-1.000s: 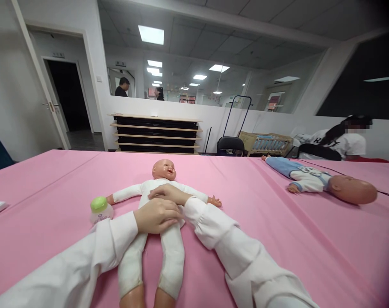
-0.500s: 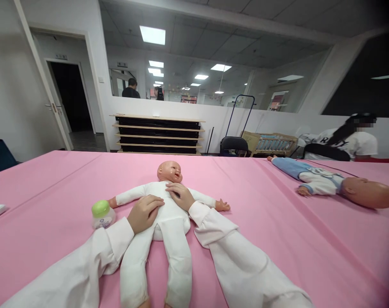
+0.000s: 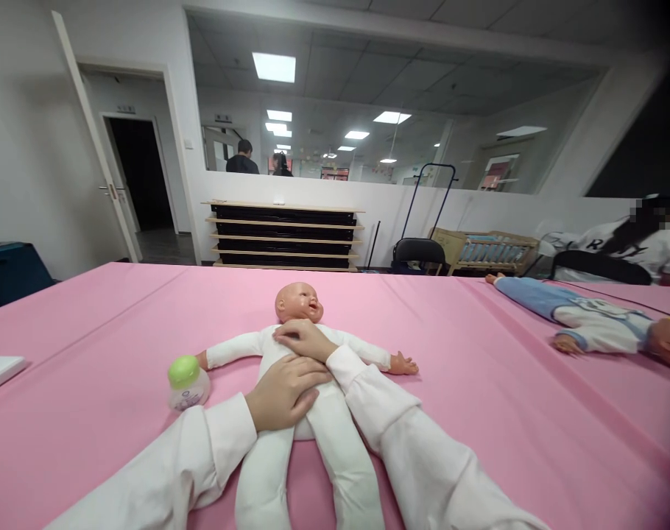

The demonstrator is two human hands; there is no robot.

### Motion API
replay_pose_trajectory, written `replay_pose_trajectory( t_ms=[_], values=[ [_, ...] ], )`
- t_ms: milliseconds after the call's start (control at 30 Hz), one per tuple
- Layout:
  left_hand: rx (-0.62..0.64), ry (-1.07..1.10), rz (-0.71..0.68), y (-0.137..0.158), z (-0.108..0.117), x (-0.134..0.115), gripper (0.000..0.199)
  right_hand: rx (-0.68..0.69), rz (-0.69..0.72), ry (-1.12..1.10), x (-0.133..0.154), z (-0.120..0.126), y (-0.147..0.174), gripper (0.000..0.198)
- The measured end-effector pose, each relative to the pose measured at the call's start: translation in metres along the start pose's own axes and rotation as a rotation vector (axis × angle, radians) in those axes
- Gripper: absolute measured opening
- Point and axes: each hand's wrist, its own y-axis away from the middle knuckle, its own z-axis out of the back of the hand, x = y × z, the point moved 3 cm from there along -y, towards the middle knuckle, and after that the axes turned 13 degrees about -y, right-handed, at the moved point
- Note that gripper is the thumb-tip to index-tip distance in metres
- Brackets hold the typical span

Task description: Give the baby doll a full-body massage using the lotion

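Note:
A baby doll [image 3: 327, 412] with a white cloth body lies on its back on the pink-covered table [image 3: 467, 434], its head away from me and its arms spread. My left hand [image 3: 288, 390] rests flat across its belly, fingers stretched to the right. Higher up, my right hand [image 3: 305, 340] lies on the upper chest just below the chin, fingers extended toward the left. Neither hand is wrapped round anything. Beside the doll's arm on the left stands a small clear jar [image 3: 189, 384] with a green lid.
Another doll [image 3: 594, 313] in blue and white clothes lies at the right. A white flat object [image 3: 1, 373] sits at the left edge. Beyond the table are stacked boards [image 3: 285, 235], a black chair [image 3: 420, 254], a wooden crib [image 3: 492, 250] and a seated person [image 3: 638, 232].
My left hand has slid right, further across the doll's belly. My right hand has shifted left over the chest. The camera view has turned slightly left.

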Motion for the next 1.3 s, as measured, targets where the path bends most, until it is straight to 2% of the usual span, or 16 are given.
replay_pose_trajectory(
  t_ms=[100,167,233,367,467,567,633,733,800,867,933,1033,1100,1167,1233,1300],
  values=[
    [-0.115,-0.089,0.172,0.005,0.002,0.007,0.024,-0.165,0.071,-0.016,-0.007,0.011,0.016,0.018],
    [-0.173,-0.19,0.188,0.007,0.003,0.008,0.021,-0.185,0.123,0.009,-0.005,0.014,0.026,0.019],
    [-0.199,-0.302,0.061,0.007,0.004,0.004,0.021,-0.179,0.175,0.066,0.0,0.014,0.031,0.021],
    [-0.134,-0.37,-0.371,0.006,0.002,-0.009,0.024,-0.065,0.262,0.139,0.015,0.009,0.029,0.03],
    [-0.018,-0.284,-0.476,0.003,0.0,-0.013,0.024,0.077,0.268,0.128,0.022,0.003,0.025,0.041],
    [0.071,-0.179,-0.428,0.001,-0.002,-0.013,0.036,0.161,0.23,0.138,0.02,-0.001,0.022,0.047],
    [0.1,-0.143,-0.358,0.001,-0.003,-0.011,0.039,0.145,0.206,0.172,0.014,-0.002,0.02,0.046],
    [0.074,-0.14,-0.234,0.003,-0.004,-0.008,0.036,-0.068,0.119,0.195,0.001,0.003,0.02,0.039],
    [0.002,-0.191,-0.113,0.006,-0.002,-0.005,0.033,-0.235,0.067,0.175,-0.004,0.007,0.022,0.035],
    [-0.077,-0.281,-0.017,0.009,0.001,-0.003,0.029,-0.313,0.091,0.151,-0.003,0.008,0.025,0.033],
    [-0.136,-0.37,-0.027,0.011,0.003,-0.004,0.028,-0.265,0.185,0.124,0.005,0.006,0.027,0.032],
    [-0.165,-0.405,-0.236,0.012,0.002,-0.011,0.029,-0.05,0.295,0.069,0.02,0.0,0.027,0.035],
    [-0.138,-0.36,-0.373,0.012,0.0,-0.015,0.029,0.099,0.298,0.056,0.025,-0.004,0.025,0.041],
    [-0.08,-0.295,-0.433,0.009,-0.002,-0.016,0.028,0.202,0.26,0.081,0.026,-0.008,0.023,0.045],
    [-0.024,-0.227,-0.435,0.007,-0.003,-0.016,0.029,0.246,0.215,0.124,0.022,-0.01,0.021,0.047],
    [0.015,-0.178,-0.399,0.006,-0.004,-0.015,0.036,0.182,0.182,0.136,0.017,-0.009,0.019,0.046]
  ],
)
